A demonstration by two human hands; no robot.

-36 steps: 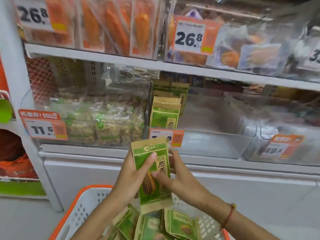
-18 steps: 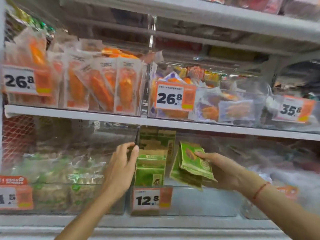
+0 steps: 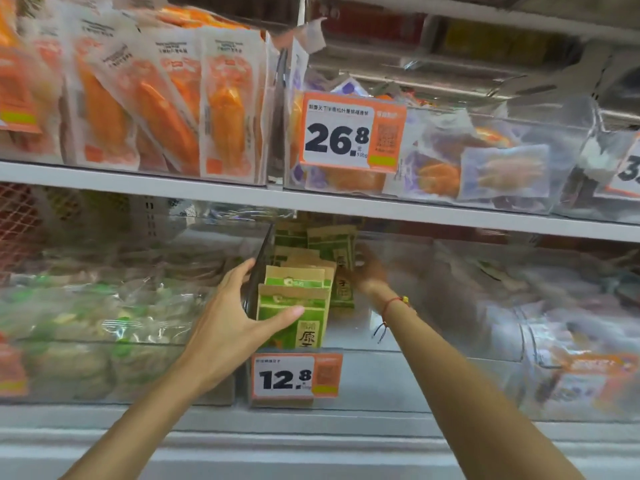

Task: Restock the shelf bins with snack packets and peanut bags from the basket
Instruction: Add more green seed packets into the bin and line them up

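Observation:
A row of green-and-tan snack packets [image 3: 293, 315] stands upright in the clear middle bin [image 3: 398, 379] on the lower shelf. My left hand [image 3: 235, 317] is spread at the bin's left front, with fingers against the black divider [image 3: 261, 263] and the thumb across the front packet. My right hand [image 3: 367, 271] is blurred and reaches deep into the bin. Its fingers are closed on a green packet [image 3: 341, 261] standing at the back of the row. The basket is out of view.
Peanut bags [image 3: 104, 327] fill the clear bin to the left. A 12.8 price tag [image 3: 294, 375] hangs on the middle bin's front. The shelf above [image 3: 450, 218] holds orange packets [image 3: 166, 109] and a bin with a 26.8 tag [image 3: 349, 135]. The bin at the right [image 3: 571, 358] holds blurred packets.
The view rose from the basket to the shelf. My right hand carried green packets from in front of the bin deep inside it. My left hand moved from the divider onto the front packet.

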